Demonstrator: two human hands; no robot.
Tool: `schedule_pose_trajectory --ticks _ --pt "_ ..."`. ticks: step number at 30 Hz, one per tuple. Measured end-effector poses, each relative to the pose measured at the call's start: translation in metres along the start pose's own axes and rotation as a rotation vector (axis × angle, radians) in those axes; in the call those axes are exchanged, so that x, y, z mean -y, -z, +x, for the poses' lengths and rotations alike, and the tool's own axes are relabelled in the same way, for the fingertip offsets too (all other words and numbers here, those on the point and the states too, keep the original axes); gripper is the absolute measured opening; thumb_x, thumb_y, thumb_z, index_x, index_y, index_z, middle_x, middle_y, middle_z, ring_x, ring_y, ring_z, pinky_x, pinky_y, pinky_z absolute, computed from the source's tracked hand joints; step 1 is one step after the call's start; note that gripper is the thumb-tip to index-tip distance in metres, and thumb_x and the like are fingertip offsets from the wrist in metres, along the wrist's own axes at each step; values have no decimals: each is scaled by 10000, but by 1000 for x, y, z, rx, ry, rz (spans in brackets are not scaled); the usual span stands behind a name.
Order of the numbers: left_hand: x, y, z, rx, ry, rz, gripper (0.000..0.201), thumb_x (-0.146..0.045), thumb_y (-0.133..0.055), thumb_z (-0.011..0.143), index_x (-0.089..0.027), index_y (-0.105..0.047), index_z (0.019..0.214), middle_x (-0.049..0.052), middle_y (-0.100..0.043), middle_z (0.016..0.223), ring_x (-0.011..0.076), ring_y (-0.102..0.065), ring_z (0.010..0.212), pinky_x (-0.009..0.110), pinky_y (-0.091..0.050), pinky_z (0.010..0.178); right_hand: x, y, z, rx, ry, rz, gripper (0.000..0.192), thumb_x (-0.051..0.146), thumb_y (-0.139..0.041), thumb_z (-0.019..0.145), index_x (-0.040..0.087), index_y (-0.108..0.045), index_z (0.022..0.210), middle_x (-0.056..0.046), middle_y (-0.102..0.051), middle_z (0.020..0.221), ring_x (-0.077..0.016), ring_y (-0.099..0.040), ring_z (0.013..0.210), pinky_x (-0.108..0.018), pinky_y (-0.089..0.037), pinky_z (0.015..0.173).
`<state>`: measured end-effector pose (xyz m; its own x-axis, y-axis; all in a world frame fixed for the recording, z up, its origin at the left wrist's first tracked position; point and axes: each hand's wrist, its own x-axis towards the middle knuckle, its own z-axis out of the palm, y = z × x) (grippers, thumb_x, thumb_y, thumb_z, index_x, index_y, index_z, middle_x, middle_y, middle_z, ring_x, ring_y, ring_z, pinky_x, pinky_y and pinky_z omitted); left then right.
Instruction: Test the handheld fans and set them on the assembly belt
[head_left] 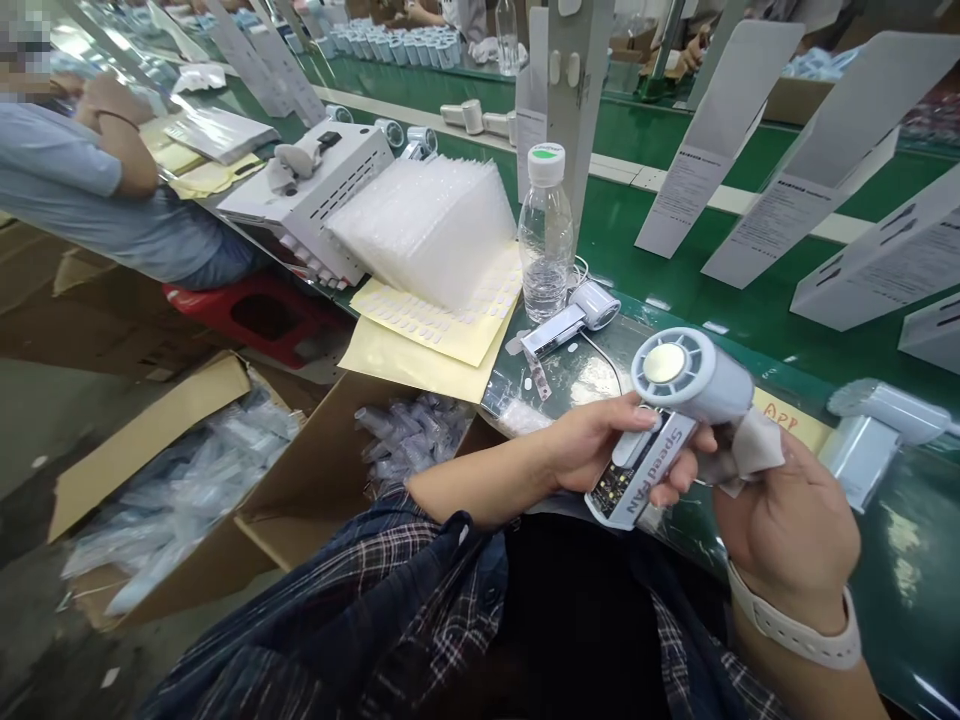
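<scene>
My left hand (600, 440) is closed round the handle of a light blue handheld fan (690, 375) marked "Speed FAN". The fan's round grille faces up, and its handle front shows small lights behind a dark panel. A crumpled white cloth (759, 442) is pinched in my right hand (791, 520), close beside the fan's body. Whether the cloth touches the fan I cannot tell. Another fan (562, 325) with a cable lies beyond my left hand, next to a water bottle (545, 235). To the right, a fan in clear wrap (874, 440) lies on the green bench.
Yellow sticker sheets (420, 350) and a stack of white bubble bags (435, 220) lie left of the bottle, near a white box-shaped device (315, 200). Cartons (292, 500) of wrapped fans stand below. White printed boxes (697, 130) stand across the line. A co-worker (112, 190) sits at left.
</scene>
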<state>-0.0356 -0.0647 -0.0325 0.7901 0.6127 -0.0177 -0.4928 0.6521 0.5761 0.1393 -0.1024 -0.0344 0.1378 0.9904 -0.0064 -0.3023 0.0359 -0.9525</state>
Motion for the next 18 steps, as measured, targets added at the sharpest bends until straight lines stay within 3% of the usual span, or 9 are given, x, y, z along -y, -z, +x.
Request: schedule_pose_trajectory --ticks 3,8,13,16,18 --pt "3 0 2 55 70 -11 608 -666 -776 674 -165 -622 981 37 -641 662 171 -577 518 311 -429 530 0 7 -3 -100 -16 -17 204 397 -741 1006 240 -846 1084 -58 -711 970 -201 -688 864 -331 -620 700" --pt "6 0 5 92 77 -29 562 -657 -784 683 -179 -606 919 27 -628 639 166 -571 508 302 -436 521 2 8 -5 -120 -11 -35 179 407 -773 978 288 -862 1077 -59 -741 1062 -231 -694 982 -354 -630 725" --pt "9 7 5 146 20 31 632 -734 -799 695 -175 -624 933 30 -665 657 175 -608 501 293 -474 492 -1 13 -5 -124 4 -37 168 408 -781 967 279 -862 1039 -59 -727 924 -222 -660 824 -339 -581 609" --pt "9 8 5 106 0 118 677 -752 -834 672 -163 -643 943 43 -686 675 186 -632 523 294 -489 487 -1 16 -4 -90 36 -34 179 423 -789 963 256 -852 972 -35 -654 739 -188 -588 658 -314 -531 539" --pt "9 6 4 71 -25 165 679 -742 -855 663 -152 -659 937 50 -689 687 188 -639 542 290 -478 482 0 14 -4 -50 36 -12 172 407 -808 946 238 -839 955 -32 -657 736 -179 -586 631 -311 -531 531"
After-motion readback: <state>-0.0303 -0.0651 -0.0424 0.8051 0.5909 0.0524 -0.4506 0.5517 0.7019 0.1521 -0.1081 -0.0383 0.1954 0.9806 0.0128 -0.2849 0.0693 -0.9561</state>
